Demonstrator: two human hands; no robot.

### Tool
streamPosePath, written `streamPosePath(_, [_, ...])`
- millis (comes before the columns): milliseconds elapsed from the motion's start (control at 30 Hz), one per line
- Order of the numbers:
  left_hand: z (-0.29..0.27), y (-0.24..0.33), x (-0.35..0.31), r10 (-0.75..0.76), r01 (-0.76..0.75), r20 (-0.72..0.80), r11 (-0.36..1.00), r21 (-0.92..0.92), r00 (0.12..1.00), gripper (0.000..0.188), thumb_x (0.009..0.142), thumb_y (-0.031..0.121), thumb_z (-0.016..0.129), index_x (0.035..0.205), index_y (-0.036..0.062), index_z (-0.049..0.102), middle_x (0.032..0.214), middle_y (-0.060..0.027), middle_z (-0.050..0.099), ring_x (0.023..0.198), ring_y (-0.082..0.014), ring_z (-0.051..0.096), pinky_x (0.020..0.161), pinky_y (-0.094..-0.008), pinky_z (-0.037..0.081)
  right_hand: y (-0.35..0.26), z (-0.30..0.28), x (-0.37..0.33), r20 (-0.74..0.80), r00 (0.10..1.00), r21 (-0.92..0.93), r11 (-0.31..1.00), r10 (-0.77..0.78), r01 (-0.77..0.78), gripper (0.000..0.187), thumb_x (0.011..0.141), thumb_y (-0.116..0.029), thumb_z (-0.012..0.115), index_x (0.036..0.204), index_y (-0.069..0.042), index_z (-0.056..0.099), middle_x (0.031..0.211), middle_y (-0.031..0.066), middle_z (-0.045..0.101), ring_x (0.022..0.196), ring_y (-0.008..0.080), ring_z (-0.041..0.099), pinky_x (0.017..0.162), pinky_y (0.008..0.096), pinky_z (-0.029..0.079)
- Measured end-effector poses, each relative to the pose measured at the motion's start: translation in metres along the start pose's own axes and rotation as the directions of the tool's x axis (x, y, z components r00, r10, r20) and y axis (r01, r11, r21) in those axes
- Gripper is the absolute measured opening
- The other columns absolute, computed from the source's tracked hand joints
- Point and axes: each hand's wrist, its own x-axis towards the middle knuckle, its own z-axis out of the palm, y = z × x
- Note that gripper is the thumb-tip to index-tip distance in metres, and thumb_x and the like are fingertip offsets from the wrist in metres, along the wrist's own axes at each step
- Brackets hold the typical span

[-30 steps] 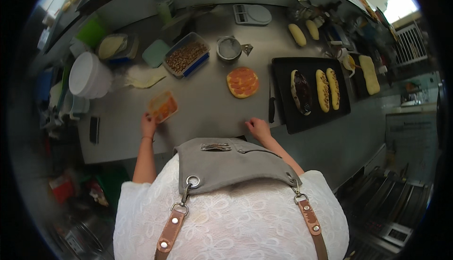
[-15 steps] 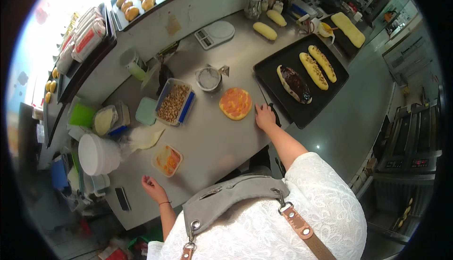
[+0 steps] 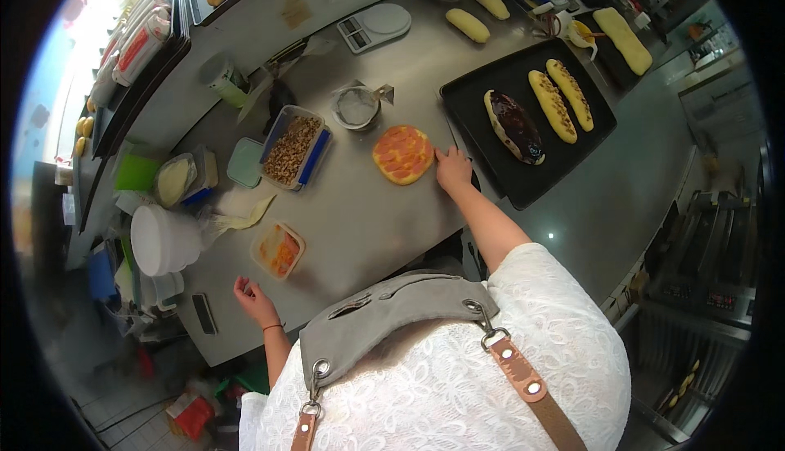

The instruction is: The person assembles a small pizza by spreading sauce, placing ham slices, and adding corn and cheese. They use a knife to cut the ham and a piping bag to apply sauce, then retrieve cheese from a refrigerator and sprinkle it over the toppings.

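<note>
A flat round topped with pinkish-orange pieces, like a small pizza (image 3: 403, 155), lies on the steel table. My right hand (image 3: 455, 172) rests at its right side, fingers apart and the fingertips at or just touching its rim. My left hand (image 3: 257, 302) hovers near the table's front edge with loosely curled fingers and nothing in it. Beyond it stands a small clear tub (image 3: 278, 250) with orange-pink bits inside. A clear box of chopped nuts (image 3: 292, 150) and a metal sieve over a bowl (image 3: 356, 107) stand farther back.
On the right, a black baking tray (image 3: 482, 91) holds a chocolate-coated loaf (image 3: 513, 127) and two nut-topped ones. Farther back are a white scale (image 3: 374, 26) and two plain dough pieces (image 3: 468, 26). A white bucket (image 3: 163, 240) and a phone (image 3: 204, 314) are at left.
My right hand has moved closer to the rim of the topped round. The left hand stays near the front edge. The whole view has shifted slightly.
</note>
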Motion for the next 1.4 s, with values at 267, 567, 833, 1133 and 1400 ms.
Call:
streamPosePath(267, [0.018,0.017,-0.014,0.010,-0.015,-0.059,0.996,-0.089,0.998,0.037,0.091,0.008,0.054,0.128,0.0023,0.049,0.115,-0.0095,0.058,0.089,-0.0162,0.057,0.078,-0.0293,0.048,-0.011,-0.030,0.023,-0.202,0.979,0.647,0.754,0.021,0.118,0.027,0.080,-0.022,0.072,0.103,-0.009,0.071,0.089,0.0131,0.066,0.084,0.0267,0.065,0.076,0.0372,0.051])
streamPosePath(567, [0.048,0.040,-0.046,0.047,-0.047,-0.001,0.975,-0.217,0.999,0.034,0.093,0.008,0.053,0.127,0.0027,0.048,0.112,-0.0080,0.059,0.087,-0.0141,0.058,0.077,-0.0276,0.048,-0.044,-0.050,0.051,-0.002,0.996,0.845,0.533,-0.086,0.048,0.026,0.072,-0.016,0.079,0.087,0.001,0.067,0.083,0.0132,0.068,0.074,0.0158,0.065,0.066,0.0303,0.051])
streamPosePath(833, [0.054,0.024,-0.071,-0.025,0.058,0.123,0.962,-0.268,0.992,0.033,0.095,0.009,0.054,0.127,0.0030,0.049,0.110,-0.0085,0.060,0.089,-0.0150,0.059,0.081,-0.0280,0.050,-0.024,-0.030,0.056,-0.205,0.917,0.505,0.766,-0.342,0.398,0.027,0.074,-0.001,0.060,0.099,-0.006,0.071,0.092,0.0169,0.070,0.086,0.0317,0.068,0.073,0.0391,0.052])
streamPosePath(1133, [0.065,0.038,-0.081,0.041,0.058,0.388,0.969,-0.240,0.921,0.027,0.097,0.017,0.054,0.121,0.0042,0.058,0.108,-0.0048,0.065,0.087,-0.0140,0.063,0.080,-0.0285,0.051,-0.066,-0.067,0.005,-0.025,0.985,0.459,0.874,-0.168,0.161,0.028,0.087,-0.030,0.060,0.096,-0.007,0.072,0.083,0.0181,0.069,0.080,0.0359,0.068,0.071,0.0424,0.052])
streamPosePath(1400, [0.069,0.036,-0.069,0.062,0.023,0.578,0.990,-0.137,0.814,0.031,0.099,0.027,0.053,0.121,0.0055,0.060,0.105,-0.0068,0.067,0.090,-0.0145,0.064,0.082,-0.0295,0.050,-0.071,-0.080,0.011,-0.521,0.804,0.258,0.845,-0.287,0.468,0.028,0.090,-0.013,0.055,0.117,-0.011,0.056,0.104,0.0126,0.066,0.088,0.0366,0.065,0.068,0.0433,0.054])
